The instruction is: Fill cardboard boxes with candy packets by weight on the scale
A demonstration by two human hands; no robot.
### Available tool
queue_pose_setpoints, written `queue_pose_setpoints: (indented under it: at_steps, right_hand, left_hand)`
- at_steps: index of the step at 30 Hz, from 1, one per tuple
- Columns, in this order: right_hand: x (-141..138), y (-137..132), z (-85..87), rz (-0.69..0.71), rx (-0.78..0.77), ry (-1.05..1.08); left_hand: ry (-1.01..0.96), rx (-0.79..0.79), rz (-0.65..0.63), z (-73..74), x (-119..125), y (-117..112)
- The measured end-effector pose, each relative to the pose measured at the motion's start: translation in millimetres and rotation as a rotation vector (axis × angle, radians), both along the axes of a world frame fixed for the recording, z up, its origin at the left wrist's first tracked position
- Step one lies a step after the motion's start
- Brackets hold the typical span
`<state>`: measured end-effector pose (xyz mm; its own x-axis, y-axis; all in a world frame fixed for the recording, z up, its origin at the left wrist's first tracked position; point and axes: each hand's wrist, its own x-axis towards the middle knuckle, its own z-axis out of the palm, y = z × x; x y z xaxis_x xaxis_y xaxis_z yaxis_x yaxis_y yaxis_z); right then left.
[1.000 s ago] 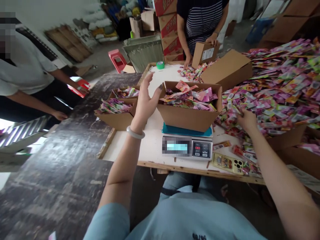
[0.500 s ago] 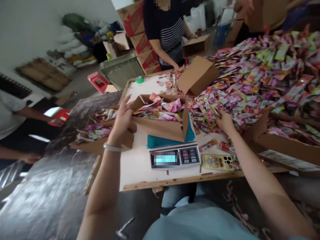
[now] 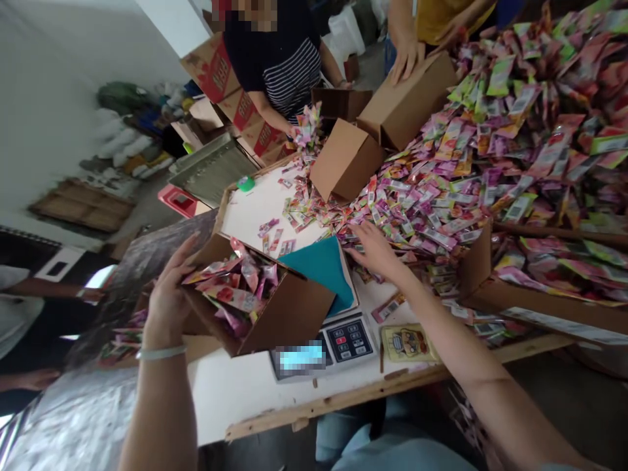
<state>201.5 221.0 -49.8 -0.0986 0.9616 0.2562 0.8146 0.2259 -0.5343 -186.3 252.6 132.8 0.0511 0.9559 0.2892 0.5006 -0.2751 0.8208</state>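
My left hand (image 3: 169,297) grips the left wall of a brown cardboard box (image 3: 284,311) packed with colourful sachets. The box is tilted and lifted off the scale's teal platform (image 3: 321,269). The scale's display and keypad (image 3: 348,339) face me at the table's near edge. My right hand (image 3: 375,248) rests palm down with fingers spread on the edge of the big heap of sachets (image 3: 490,144), holding nothing that I can see. A pale bangle sits on my left wrist.
A phone in a yellow case (image 3: 407,343) lies right of the scale. An empty box (image 3: 346,160) lies on its side in the heap. A person in a striped top (image 3: 289,59) and another person's hand (image 3: 405,55) on a box work opposite. A third person's arm (image 3: 44,291) is at left.
My left hand has taken hold of the filled box and pulled it off the scale toward the left, tilting it. My right hand slid left along the heap's edge. The view swung right.
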Motion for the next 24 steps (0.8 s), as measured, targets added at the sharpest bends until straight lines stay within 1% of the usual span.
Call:
queue_pose_setpoints:
  at_steps: [2,4,6,8,9,10,12,14,15,16,18,19,22,24]
  right_hand:
    - [-8.9,21.1,4.1,0.103,-0.034,-0.007]
    - [-10.7,37.1,3.9,0.146,-0.076,-0.027]
    - [-5.5,45.2,3.0,0.158,-0.097,-0.029]
    - [4.1,44.3,4.9,0.128,-0.122,-0.029]
    - [9.9,40.7,7.3,0.098,-0.131,-0.028]
    - [16.1,35.4,10.5,0.036,-0.134,-0.031]
    - [29.7,20.8,18.2,-0.156,-0.126,-0.05]
    - [43.3,2.9,26.5,-0.369,-0.112,-0.08]
    - [49.3,-6.6,31.1,-0.432,-0.102,-0.091]
    - [54.2,-16.1,36.4,-0.452,-0.081,-0.092]
    - [59.2,-33.5,51.1,-0.402,0.02,-0.073]
    - [58.9,-40.9,61.1,-0.355,0.099,-0.061]
    - [46.8,-56.5,100.1,-0.236,0.332,-0.022]
    - [30.9,-62.2,128.5,-0.147,0.409,0.034]
  left_hand:
    - [-0.039,-0.095,0.098,0.8,3.0,-0.4]
    - [-0.072,-0.141,0.164,1.0,7.0,-2.4]
    - [-0.102,-0.124,0.16,-0.3,11.1,-6.6]
    - [-0.157,-0.091,0.132,-3.5,14.5,-12.7]
    - [-0.192,-0.064,0.119,-5.8,15.8,-15.6]
    - [-0.231,-0.028,0.11,-8.8,16.3,-18.0]
    - [-0.292,0.039,0.087,-16.7,14.2,-19.4]
    - [-0.295,0.096,0.066,-26.1,7.0,-16.5]
    - [-0.279,0.118,0.058,-30.4,2.1,-14.4]
    - [-0.261,0.135,0.05,-33.8,-3.0,-12.4]
    - [-0.244,0.168,0.041,-37.0,-11.5,-10.7]
    - [-0.243,0.183,0.039,-36.6,-14.4,-11.4]
    - [-0.244,0.203,0.047,-30.8,-17.9,-19.9]
    - [-0.262,0.211,0.058,-27.5,-18.5,-27.7]
